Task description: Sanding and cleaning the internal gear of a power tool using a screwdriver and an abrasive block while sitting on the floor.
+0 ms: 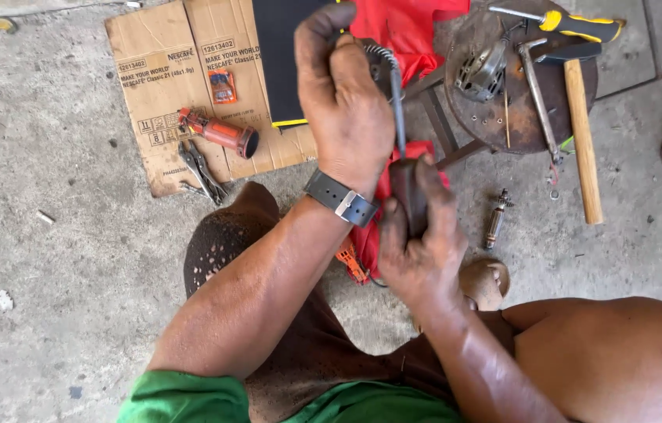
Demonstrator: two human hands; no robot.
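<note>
Left hand (pixel 344 110) grip closed on a dark part (pixel 380 66), right hand (pixel 418 243) grip holding a dark handle (pixel 407 192), thin rod (pixel 398 106) between them.

pliers (pixel 204 171) on cardboard (pixel 160 117) | hammer (pixel 581 133) | screwdriver (pixel 573 25) | armature (pixel 495 219)

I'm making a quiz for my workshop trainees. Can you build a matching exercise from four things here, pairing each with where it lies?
Things:
1. hammer
2. pliers
3. wristwatch
4. screwdriver

Places:
A. on the flattened cardboard
B. on the left hand's wrist
C. at the round metal stool's far edge
D. head on the stool, handle hanging over the floor

Pairs: 1-D, 2-A, 3-B, 4-C
</note>
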